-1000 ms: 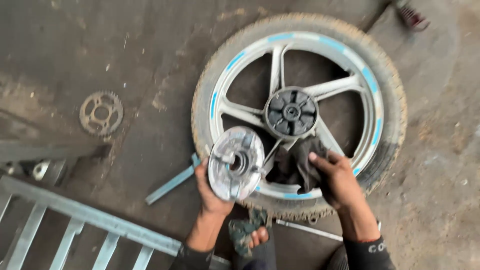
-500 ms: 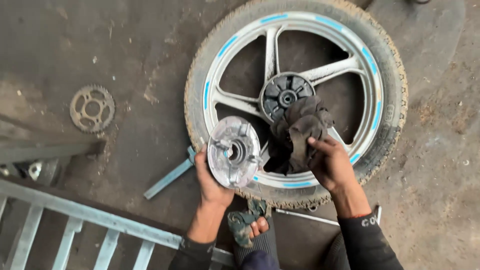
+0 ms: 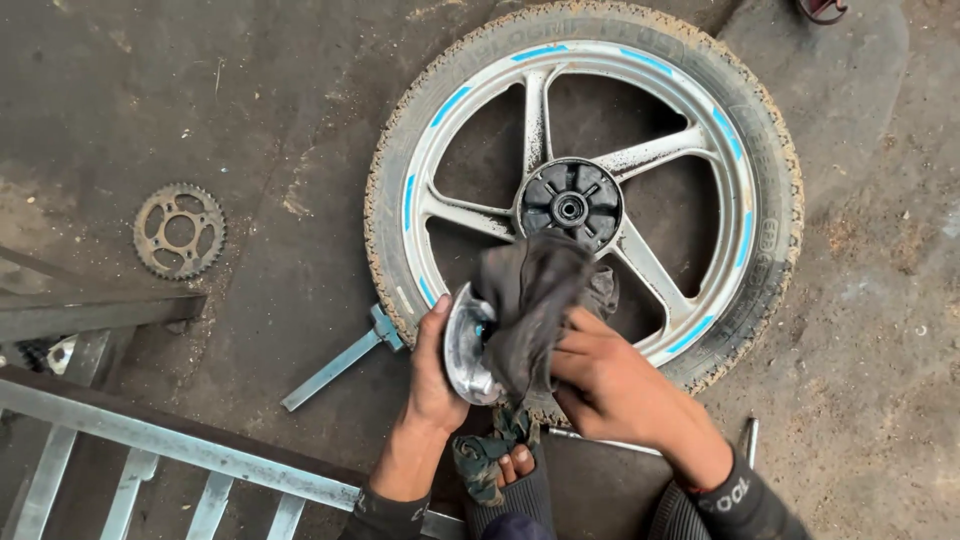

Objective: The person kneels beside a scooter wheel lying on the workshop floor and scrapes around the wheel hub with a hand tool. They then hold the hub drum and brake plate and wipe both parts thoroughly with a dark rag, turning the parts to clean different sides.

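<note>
My left hand (image 3: 437,372) grips a round silver metal hub plate (image 3: 463,345), turned nearly edge-on. My right hand (image 3: 605,385) presses a dark grey rag (image 3: 530,290) against the plate's face; the rag covers most of it. Both hands hover over the near rim of a motorcycle wheel (image 3: 583,195) lying flat on the ground. The wheel has a knobby tyre, a white spoked rim with blue stripes and a black centre hub (image 3: 570,207). My foot in a patterned sandal (image 3: 497,458) shows just below the hands.
A rusty chain sprocket (image 3: 180,230) lies on the concrete at the left. A grey metal bar (image 3: 335,366) lies beside the tyre. A metal ladder-like frame (image 3: 170,450) crosses the lower left. A thin rod (image 3: 600,442) lies under my right wrist.
The rag moved from the wheel hub onto the plate, carried by my right hand. My left hand turned the plate from face-up to nearly edge-on. The view shifted closer.
</note>
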